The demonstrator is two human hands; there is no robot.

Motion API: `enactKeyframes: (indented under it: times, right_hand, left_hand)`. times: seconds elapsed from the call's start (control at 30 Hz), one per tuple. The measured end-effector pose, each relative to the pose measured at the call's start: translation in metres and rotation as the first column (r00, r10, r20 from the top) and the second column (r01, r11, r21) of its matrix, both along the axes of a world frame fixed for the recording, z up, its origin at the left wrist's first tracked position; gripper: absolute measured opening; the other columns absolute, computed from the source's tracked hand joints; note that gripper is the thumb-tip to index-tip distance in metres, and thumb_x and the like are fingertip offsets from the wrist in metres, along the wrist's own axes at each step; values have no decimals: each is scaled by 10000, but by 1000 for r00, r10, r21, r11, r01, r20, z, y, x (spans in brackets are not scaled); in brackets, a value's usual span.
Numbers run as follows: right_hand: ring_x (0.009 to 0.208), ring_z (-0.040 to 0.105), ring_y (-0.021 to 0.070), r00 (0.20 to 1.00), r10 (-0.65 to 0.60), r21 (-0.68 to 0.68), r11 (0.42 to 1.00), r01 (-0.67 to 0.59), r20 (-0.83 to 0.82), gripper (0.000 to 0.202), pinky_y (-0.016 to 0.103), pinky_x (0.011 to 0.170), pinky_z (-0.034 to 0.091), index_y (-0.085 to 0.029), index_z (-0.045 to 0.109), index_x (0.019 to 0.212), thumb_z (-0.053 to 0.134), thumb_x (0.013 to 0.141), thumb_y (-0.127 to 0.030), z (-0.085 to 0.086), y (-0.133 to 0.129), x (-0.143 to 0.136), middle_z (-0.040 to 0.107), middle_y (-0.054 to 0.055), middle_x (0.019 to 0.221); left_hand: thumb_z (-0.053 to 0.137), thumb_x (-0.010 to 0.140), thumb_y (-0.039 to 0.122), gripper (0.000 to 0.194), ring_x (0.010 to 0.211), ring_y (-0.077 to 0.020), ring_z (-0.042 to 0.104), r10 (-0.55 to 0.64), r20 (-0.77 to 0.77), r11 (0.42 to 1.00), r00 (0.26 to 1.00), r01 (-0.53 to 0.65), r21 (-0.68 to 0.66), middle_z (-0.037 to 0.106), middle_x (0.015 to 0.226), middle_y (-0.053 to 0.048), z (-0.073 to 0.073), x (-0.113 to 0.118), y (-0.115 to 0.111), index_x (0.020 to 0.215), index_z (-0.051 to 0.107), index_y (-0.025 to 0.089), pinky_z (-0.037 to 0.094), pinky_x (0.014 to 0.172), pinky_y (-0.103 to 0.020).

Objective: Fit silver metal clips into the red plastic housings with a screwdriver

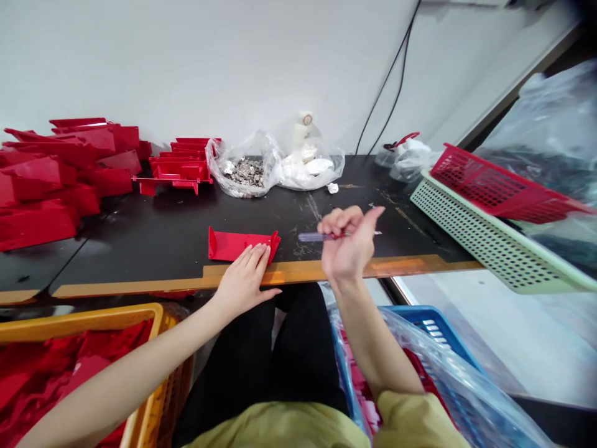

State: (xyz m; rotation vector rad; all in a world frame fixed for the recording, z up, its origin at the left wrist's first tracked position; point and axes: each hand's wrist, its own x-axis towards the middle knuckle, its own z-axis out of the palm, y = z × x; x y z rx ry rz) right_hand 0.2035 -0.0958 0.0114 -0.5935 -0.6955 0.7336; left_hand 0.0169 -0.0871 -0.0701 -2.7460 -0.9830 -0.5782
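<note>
A red plastic part [233,244] lies on the black table near its taped front edge. My left hand [246,278] rests on the right end of this part, fingers stretched out and thumb apart. To the right, my right hand [347,242] is raised over the table, palm up, with its fingers curled around a slim tool [313,237] and its thumb sticking out. The tool's translucent purplish end points left; the rest is partly hidden in the fingers.
Red parts [41,180] are piled at the left, with more beside them [180,165]. Along the wall are a bag of small metal pieces [247,172] and a bag of white items [310,168]. Baskets stand right [494,239], lower left [156,348] and below [431,320].
</note>
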Motion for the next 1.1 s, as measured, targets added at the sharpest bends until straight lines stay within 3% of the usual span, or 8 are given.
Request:
enactKeyframes:
  times: [0.1,0.23,0.4,0.53,0.83,1.1]
  right_hand:
    - [496,429,79,993,108,37,993,-110,37,454,222,543,428,-202,503,641,531,835,-611,12,32,-15,409,-59,519]
    - [412,282,43,944,328,-22,945,-328,39,392,169,396,230,-210,444,685,699,751,-501,16,65,-26,348,-98,525]
    - [383,160,39,788,607,-219,786,-578,99,497,188,366,102,-185,385,552,558,848,-545,7,84,-29,235,-94,468]
    - [357,134,37,790,594,-317,787,-530,154,574,202,358,54,-187,336,489,518,859,-587,-2,84,-35,215,-90,411]
    - [344,234,38,711,606,-353,792,-498,356,648,205,362,165,-183,350,439,456,842,-679,-18,84,-49,231,-74,384]
    - [330,209,33,637,673,-435,735,-520,376,646,207,348,134,-194,317,449,458,830,-696,-12,93,-58,197,-85,369]
  left_hand:
    - [630,814,359,733,1327,-321,437,24,-29,1000,999,-24,-9,467,1413,-225,-5,0,-2,1403,358,19,389,1114,-453]
    - [542,790,142,607,1316,-306,451,43,-27,999,999,-43,7,482,1412,-193,-8,1,-1,1372,423,17,370,1133,-429]
    - [507,773,131,565,1248,-284,520,43,58,994,997,-48,100,551,1358,-156,-16,3,3,1325,500,11,415,1096,-388]
    - [522,785,166,545,1225,-257,537,30,108,987,994,-47,152,578,1334,-134,-21,3,6,1310,520,24,410,1091,-375]
    - [510,824,201,517,1243,-244,513,7,124,987,992,-27,158,585,1327,-129,-18,3,7,1309,517,23,349,1112,-390]
    - [490,842,163,482,1230,-252,527,4,137,989,991,-24,144,599,1307,-136,-18,4,8,1299,525,13,361,1100,-392]
